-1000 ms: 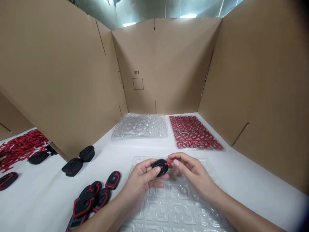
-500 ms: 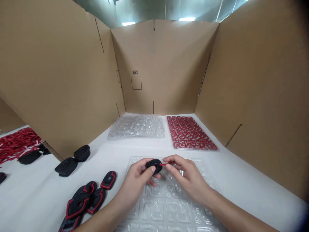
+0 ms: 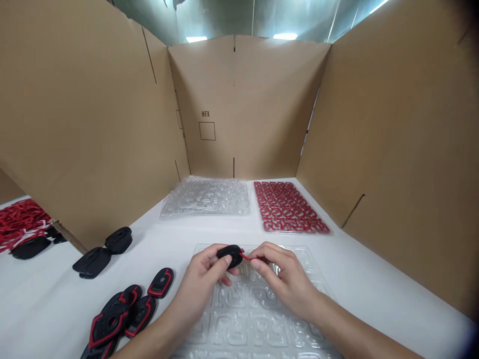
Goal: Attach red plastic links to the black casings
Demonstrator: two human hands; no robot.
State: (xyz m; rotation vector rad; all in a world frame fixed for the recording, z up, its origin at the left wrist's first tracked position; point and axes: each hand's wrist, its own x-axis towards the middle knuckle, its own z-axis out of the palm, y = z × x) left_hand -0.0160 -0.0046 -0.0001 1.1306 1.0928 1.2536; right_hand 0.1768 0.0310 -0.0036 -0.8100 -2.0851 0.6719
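Observation:
A black oval part [image 3: 231, 256] is held between the thumb and fingers of my left hand [image 3: 209, 271]. From its right side a thin red strip [image 3: 246, 257] sticks out, and my right hand [image 3: 282, 271] pinches the strip's free end. Both hands are above a clear moulded plastic tray [image 3: 250, 324] with shaped hollows. Left of my left forearm lies a pile of black parts with red edging [image 3: 110, 323], and one similar part [image 3: 160, 282] lies just above the pile.
Farther back are stacked clear trays [image 3: 207, 196] and a tray filled with red pieces [image 3: 290, 207]. Plain black parts [image 3: 92, 262] sit at left, near a red heap [image 3: 22, 222]. Cardboard walls [image 3: 258, 109] enclose the back and sides.
The view has shifted slightly to the right. The red strip now slants down from the black part to my right fingers, and a small red bit shows at the part's right edge.

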